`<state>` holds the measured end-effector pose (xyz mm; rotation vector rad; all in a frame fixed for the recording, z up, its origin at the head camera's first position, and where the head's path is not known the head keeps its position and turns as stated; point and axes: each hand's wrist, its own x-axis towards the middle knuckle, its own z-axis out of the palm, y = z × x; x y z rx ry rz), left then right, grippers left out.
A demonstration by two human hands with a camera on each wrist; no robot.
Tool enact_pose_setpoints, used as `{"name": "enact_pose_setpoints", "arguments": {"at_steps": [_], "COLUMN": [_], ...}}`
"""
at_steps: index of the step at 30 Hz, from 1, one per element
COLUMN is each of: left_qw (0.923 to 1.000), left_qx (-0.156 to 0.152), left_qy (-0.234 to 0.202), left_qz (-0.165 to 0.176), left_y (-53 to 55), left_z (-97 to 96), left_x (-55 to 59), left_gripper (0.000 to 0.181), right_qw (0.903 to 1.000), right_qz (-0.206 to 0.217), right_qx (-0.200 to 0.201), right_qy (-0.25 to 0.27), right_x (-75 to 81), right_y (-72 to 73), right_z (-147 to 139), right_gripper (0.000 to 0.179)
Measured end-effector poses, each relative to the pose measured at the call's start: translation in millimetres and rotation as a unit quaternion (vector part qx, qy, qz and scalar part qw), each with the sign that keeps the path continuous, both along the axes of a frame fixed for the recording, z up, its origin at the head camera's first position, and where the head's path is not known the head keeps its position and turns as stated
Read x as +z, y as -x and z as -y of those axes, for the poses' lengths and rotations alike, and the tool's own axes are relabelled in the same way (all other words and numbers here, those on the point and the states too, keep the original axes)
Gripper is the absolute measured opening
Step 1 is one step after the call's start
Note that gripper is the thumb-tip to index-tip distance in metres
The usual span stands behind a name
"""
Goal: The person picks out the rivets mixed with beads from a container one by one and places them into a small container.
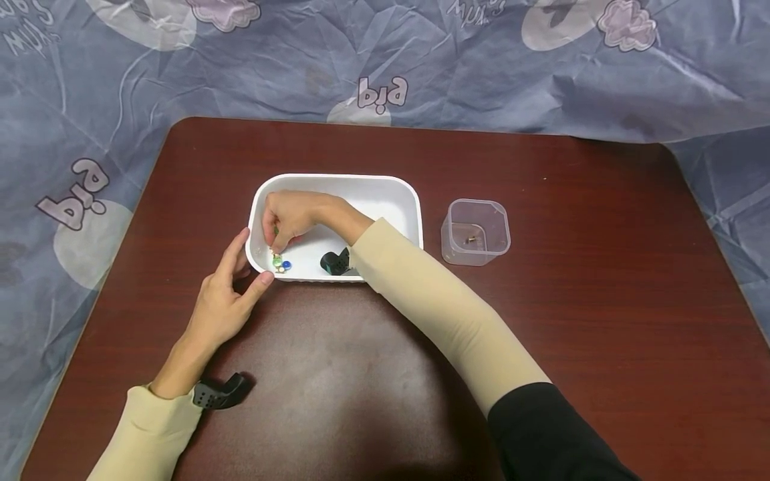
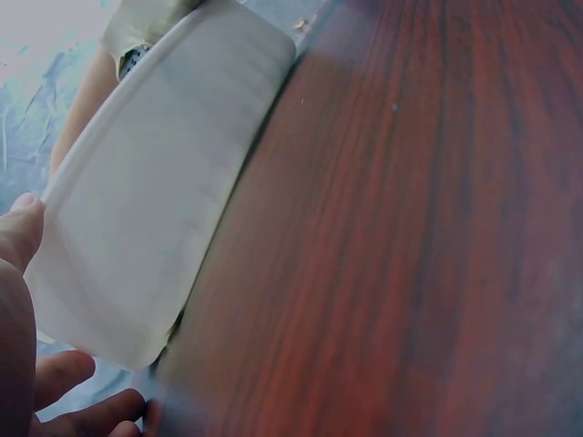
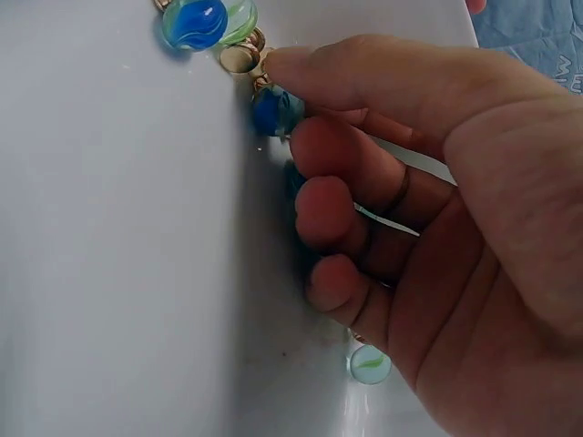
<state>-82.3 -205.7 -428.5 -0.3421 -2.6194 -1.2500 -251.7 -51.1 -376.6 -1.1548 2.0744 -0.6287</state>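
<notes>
Bracing the tray (image 1: 337,177) at eight o'clock with spread left hand (image 1: 221,304), lift gold bits (image 3: 240,60) gently clear of marbles (image 3: 199,23) with right hand (image 1: 295,212) (pinching or not, cannot tell).

At the white tray's (image 1: 379,195) eight o'clock, a blue marble (image 3: 193,25) is striped with pale swirls.

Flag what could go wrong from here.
Marbles could roll if the right hand nudges them: they're round and sit close to it. It might also catch the wrong thing, as small gold pieces lie beside them. The left hand, touching the white tray, could shift it.
</notes>
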Motion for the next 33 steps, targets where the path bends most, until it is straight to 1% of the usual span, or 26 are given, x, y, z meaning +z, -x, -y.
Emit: {"name": "enact_pose_setpoints", "arguments": {"at_steps": [5,9,12,17,23,25,28,33], "left_qw": [1.0,1.0,1.0,0.9999,1.0,1.0,0.9999,0.9999], "left_qx": [-0.001,0.0,-0.002,-0.005,-0.004,-0.004,-0.004,-0.001], "left_qy": [-0.001,0.003,0.005,0.001,0.002,0.003,0.004,0.002], "left_qz": [-0.001,0.004,0.008,0.01,0.008,0.008,0.01,0.015], "left_y": [0.7,0.9,1.2,1.7,1.3,1.2,1.2,0.5], "left_z": [-0.1,-1.0,-1.5,-1.5,-1.0,-0.7,-0.1,0.3], "left_x": [0.2,1.4,2.0,1.2,2.0,2.3,2.5,3.6], "left_gripper": [0.074,0.074,0.074,0.073,0.073,0.073,0.073,0.072], "right_qw": [1.0,0.9999,0.9992,0.9956,0.99,0.9875,0.9821,0.9742], "right_qz": [-0.008,0.007,0.031,0.082,0.122,0.138,0.168,0.199], "right_qx": [-0.002,-0.007,-0.009,-0.009,-0.01,-0.017,-0.037,-0.064], "right_qy": [0.001,0.009,0.022,0.045,0.07,0.075,0.076,0.086], "right_x": [0.7,0.3,-0.1,0.9,2.5,2.7,3.3,4.8], "right_y": [1.6,3.7,4.8,5.7,5.8,5.8,6.0,7.0], "right_z": [-0.8,-3.7,-5.9,-8.2,-8.3,-8.4,-9.0,-9.7], "right_gripper": [0.008,0.008,0.008,0.006,0.005,0.005,0.007,0.009]}}
